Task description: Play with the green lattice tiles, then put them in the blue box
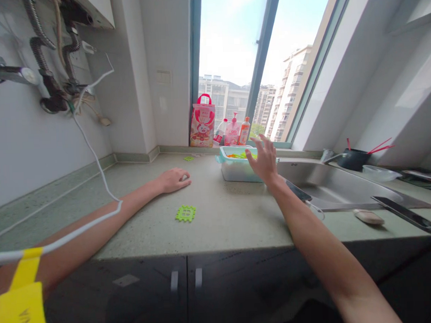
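A light-blue plastic container (239, 173) stands on the counter, with green and orange pieces (236, 155) showing inside. Over its right side, my right hand (264, 159) is raised with the fingers apart and nothing held. My left hand (173, 180) rests on the countertop left of the container, fingers loosely bent, a gap between thumb and forefinger and nothing visible in it. Nearer the front edge lies a flat green notched plastic piece (185, 213) with cut-out holes. Another green piece (188, 158) is at the back by the wall.
A steel sink (329, 186) is on the right, a phone (297, 190) on its left rim. A soap bar (368, 217) and a long dark object (408, 213) lie in front. Bottles (233, 131) and a pink bag (203, 124) line the window. A white cable (95, 158) hangs across the left.
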A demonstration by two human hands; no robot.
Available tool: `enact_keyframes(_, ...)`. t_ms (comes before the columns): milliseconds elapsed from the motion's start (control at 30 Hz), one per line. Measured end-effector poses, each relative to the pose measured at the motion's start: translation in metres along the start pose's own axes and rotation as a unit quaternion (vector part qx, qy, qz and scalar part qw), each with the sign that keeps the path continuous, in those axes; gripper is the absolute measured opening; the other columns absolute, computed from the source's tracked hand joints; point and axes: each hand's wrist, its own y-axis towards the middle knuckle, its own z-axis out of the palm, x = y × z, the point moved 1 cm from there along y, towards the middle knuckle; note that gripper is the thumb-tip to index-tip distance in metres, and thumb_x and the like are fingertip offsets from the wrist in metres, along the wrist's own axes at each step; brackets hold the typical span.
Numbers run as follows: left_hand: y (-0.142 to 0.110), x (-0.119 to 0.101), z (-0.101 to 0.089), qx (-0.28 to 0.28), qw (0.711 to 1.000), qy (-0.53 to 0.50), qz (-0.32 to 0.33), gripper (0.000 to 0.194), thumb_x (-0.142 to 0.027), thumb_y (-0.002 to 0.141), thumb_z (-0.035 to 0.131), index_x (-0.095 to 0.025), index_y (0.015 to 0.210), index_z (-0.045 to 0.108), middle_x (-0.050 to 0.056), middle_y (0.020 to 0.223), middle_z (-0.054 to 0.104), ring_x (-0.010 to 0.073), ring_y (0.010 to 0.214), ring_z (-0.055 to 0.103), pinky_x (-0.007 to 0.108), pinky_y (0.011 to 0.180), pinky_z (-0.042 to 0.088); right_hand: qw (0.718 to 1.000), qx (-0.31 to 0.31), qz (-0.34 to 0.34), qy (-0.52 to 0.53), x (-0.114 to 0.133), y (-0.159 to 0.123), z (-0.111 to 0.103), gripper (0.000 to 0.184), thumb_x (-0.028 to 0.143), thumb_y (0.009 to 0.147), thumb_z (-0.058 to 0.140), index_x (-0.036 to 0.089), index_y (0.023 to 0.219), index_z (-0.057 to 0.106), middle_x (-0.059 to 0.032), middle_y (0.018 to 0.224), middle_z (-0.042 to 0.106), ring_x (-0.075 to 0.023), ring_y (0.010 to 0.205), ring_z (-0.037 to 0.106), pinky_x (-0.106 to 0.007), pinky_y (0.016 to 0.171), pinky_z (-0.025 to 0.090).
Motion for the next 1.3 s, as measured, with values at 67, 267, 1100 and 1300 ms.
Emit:
enact_keyframes(67,0.0,-0.001,0.0,-0.002,1.0,-0.003,0.0,0.058,-0.065,0.105,0.052,-0.02,0.128,0.081,0.012,0.106,0.079,0.0322,0.104,0.073,0.041,0.094,0.054,0.996,0.01,-0.054,0.069,0.025,-0.006,0.0,0.054,0.042,0.111,0.057,0.02,0.159,0.068,-0.0222,0.174,0.057,-0.0399,0.158,0.055,-0.062,0.131,0.045)
enact_keyframes(267,-0.002,-0.002,0.002,-0.012,1.0,0.0,-0.007,0.049,-0.057,0.107,0.054,-0.022,0.127,0.081,0.011,0.105,0.08,0.0308,0.105,0.074,0.04,0.097,0.055,0.825,0.365,-0.306,0.305,0.145,-0.074,0.002,0.07,0.068,0.109,0.07,0.028,0.167,0.066,-0.017,0.172,0.064,-0.0353,0.158,0.062,-0.054,0.131,0.048)
enact_keyframes(1100,-0.001,0.002,0.0,-0.012,1.0,-0.009,-0.02,0.056,-0.057,0.103,0.05,-0.021,0.131,0.082,0.01,0.099,0.078,0.0297,0.097,0.074,0.039,0.089,0.055,0.991,-0.037,0.131,-0.018,-0.015,0.007,-0.034,0.051,0.041,0.117,0.043,0.019,0.153,0.071,-0.0201,0.163,0.069,-0.0374,0.152,0.058,-0.059,0.126,0.047)
enact_keyframes(1300,-0.002,0.002,-0.001,-0.01,1.0,-0.01,-0.006,0.055,-0.058,0.104,0.051,-0.021,0.129,0.083,0.012,0.101,0.078,0.0311,0.1,0.074,0.041,0.094,0.056,0.954,0.208,0.197,-0.093,-0.021,-0.001,-0.017,0.06,0.051,0.116,0.041,0.019,0.125,0.091,-0.0242,0.125,0.085,-0.0406,0.13,0.075,-0.058,0.113,0.055)
